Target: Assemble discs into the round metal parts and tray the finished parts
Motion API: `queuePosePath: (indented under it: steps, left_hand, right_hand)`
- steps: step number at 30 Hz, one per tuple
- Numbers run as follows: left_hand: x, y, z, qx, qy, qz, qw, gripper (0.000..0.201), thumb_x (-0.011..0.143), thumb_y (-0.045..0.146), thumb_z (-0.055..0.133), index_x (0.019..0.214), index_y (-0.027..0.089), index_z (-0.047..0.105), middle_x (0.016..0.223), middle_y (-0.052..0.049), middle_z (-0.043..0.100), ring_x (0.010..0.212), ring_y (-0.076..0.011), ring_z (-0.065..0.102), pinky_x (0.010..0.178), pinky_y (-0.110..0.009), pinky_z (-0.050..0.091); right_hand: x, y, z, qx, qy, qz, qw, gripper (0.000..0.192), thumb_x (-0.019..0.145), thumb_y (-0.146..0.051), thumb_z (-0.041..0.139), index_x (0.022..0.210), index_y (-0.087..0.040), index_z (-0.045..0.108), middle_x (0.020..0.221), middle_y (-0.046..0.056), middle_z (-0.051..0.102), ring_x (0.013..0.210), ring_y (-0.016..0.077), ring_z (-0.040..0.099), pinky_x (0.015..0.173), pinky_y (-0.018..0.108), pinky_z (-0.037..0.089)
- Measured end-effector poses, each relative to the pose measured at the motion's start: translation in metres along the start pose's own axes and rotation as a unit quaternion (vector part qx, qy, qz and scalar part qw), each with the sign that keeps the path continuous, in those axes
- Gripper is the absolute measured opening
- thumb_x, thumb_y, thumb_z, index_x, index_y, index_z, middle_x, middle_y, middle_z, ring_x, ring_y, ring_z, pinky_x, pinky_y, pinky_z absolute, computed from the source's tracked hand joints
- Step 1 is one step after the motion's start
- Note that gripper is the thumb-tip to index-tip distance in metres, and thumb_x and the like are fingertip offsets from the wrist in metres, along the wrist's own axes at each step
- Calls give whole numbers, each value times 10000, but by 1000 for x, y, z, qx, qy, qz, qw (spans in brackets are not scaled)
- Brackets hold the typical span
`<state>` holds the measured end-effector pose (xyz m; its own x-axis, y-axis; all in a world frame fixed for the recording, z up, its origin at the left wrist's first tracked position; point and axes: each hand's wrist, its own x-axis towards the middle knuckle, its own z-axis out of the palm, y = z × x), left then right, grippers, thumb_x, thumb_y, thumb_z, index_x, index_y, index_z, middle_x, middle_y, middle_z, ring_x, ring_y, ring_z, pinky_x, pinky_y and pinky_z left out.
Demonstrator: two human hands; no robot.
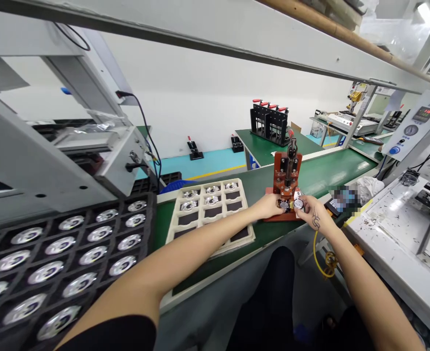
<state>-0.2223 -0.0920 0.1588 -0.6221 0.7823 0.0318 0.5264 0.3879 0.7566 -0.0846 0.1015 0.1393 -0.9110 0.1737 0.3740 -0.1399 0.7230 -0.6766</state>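
orange-brown metal makes up the small press (287, 185) that stands on the green surface (321, 175), and both hands are gathered at its base. the left hand (269, 205) is brought in from the left, its fingers (279, 204) curled against a round silver part (284, 205) that sits at the foot of the press. the right hand (312, 212) is set just beside it, its fingers (302, 204) pinched on a second round silver part (298, 204); whether this part is lifted or resting on the base cannot be told. the two parts lie side by side, touching or nearly so, directly under the press column.

the step in hand is judged to be the seating of the parts in the press, before any pressing is done; the black lever (292, 146) on top is untouched. for the next move, the parts would have to be squared in their seat and both sets of fingers drawn clear of the base before the lever is worked.

to the left of the press a cream tray (209, 209) is laid on the surface, with silver parts in its far pockets and the near pockets bare. further left a black tray (54, 253) is filled with similar shiny discs.
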Motion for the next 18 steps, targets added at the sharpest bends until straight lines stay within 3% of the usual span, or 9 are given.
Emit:
queuePosePath:
  steps: [4, 7, 11, 14, 18]
  left_hand:
    - [5, -1, 6, 15, 5, 25, 1000, 147, 717, 232, 804, 823, 158, 734, 647, 11, 622, 652, -173, 557, 637, -268, 370]
    - [-4, 0, -3, 15, 8, 30, 999, 166, 755, 290, 787, 832, 150, 739, 630, 25, 584, 619, -153, 505, 621, -270, 343]
    - [-33, 0, -39, 16, 6, 17, 1000, 289, 779, 402, 782, 915, 147, 777, 623, 44, 535, 587, -136, 450, 593, -272, 322]
    - [-62, -2, -76, 8, 28, 8, 1000, 407, 785, 482, 790, 1047, 171, 802, 724, 22, 589, 641, -148, 504, 622, -274, 381]
    - [-103, -3, -115, -112, 61, -24, 992, 503, 741, 526, 880, 1101, 191, 774, 901, -42, 707, 772, -187, 653, 737, -321, 532]
  right_hand:
    - [-2, 9, 2, 6, -18, 23, 1000, 366, 924, -423, 690, 1185, -168, 666, 774, -3, 599, 661, 177, 569, 650, 302, 494]
    - [4, 16, 10, 7, -44, 23, 999, 318, 937, -412, 672, 1138, -166, 672, 825, 18, 637, 677, 170, 570, 651, 291, 491]
    - [25, 17, 24, -7, -86, 2, 996, 278, 886, -394, 744, 1071, -187, 723, 894, 31, 666, 737, 178, 586, 730, 301, 505]
    - [43, 11, 31, -14, -116, -14, 993, 240, 820, -347, 811, 1000, -198, 755, 916, 49, 706, 808, 212, 626, 779, 315, 522]
    - [52, 1, 30, -17, -140, -28, 990, 236, 771, -330, 864, 966, -225, 783, 914, 47, 750, 874, 246, 689, 797, 315, 542]
